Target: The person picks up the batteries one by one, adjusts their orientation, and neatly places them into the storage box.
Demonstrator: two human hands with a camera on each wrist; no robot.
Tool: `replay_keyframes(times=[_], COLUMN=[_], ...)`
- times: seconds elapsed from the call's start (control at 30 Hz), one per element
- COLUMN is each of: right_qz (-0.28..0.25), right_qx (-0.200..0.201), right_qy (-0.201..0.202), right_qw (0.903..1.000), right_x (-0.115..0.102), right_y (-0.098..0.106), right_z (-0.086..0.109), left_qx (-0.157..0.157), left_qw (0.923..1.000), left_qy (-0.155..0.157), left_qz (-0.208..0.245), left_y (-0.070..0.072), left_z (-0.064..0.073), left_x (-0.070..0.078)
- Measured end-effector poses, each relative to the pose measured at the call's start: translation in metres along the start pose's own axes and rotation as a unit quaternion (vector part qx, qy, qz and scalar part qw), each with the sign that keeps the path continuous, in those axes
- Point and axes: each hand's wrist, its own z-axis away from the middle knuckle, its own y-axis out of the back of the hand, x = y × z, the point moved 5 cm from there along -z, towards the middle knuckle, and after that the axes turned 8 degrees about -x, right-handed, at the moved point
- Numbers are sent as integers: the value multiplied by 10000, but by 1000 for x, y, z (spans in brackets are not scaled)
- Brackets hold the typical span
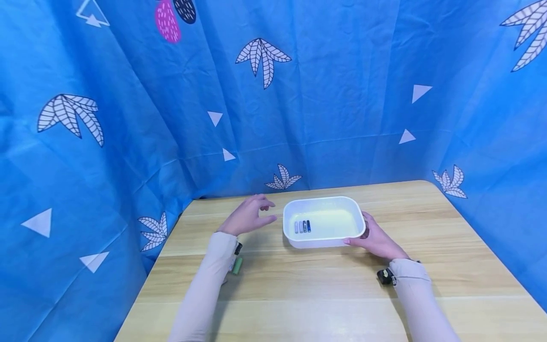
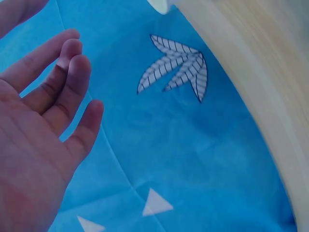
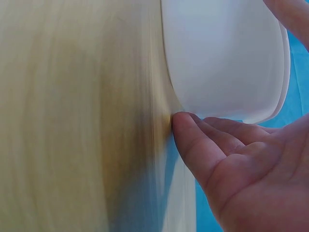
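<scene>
A white rectangular plastic tub point(image 1: 335, 223) stands on the wooden table. Several small batteries point(image 1: 305, 226) lie side by side at its left end, some pale and some dark. My right hand point(image 1: 376, 240) grips the tub's front right corner, thumb at the front wall and fingers along the right side. In the right wrist view, the fingertips are against the low end of the tub wall point(image 3: 222, 58). Left of the tub, my left hand point(image 1: 248, 216) hovers with loosely bent fingers and nothing in it. The left wrist view shows its bare palm point(image 2: 29, 145).
A small green cylinder point(image 1: 237, 266) lies on the table point(image 1: 325, 294) beside the left forearm, with other small pieces partly hidden by the sleeve. Behind the table hangs a blue patterned curtain point(image 1: 342, 118), which also runs along both sides.
</scene>
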Motion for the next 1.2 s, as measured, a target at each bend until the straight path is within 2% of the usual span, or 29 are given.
replay_keyframes(times=[0.23,0.4,0.87,1.2], right_qz=[-67,-86,-48,-63], right_qx=[44,26,-22,-33], right_qy=[-30,-26,-10,-98], right_qw=[10000,10000,10000,9999], right_x=[3,3,-2,-1], right_y=[1,2,1,1], right_z=[0,-1,0,1], left_qx=[106,131,180,-142], left_qw=[9992,9978,9926,9878], left_qy=[301,476,933,1323], left_qz=[232,450,760,814], left_y=[7,4,-15,-37], left_z=[30,50,117,158], left_x=[-21,-37,-75,-93])
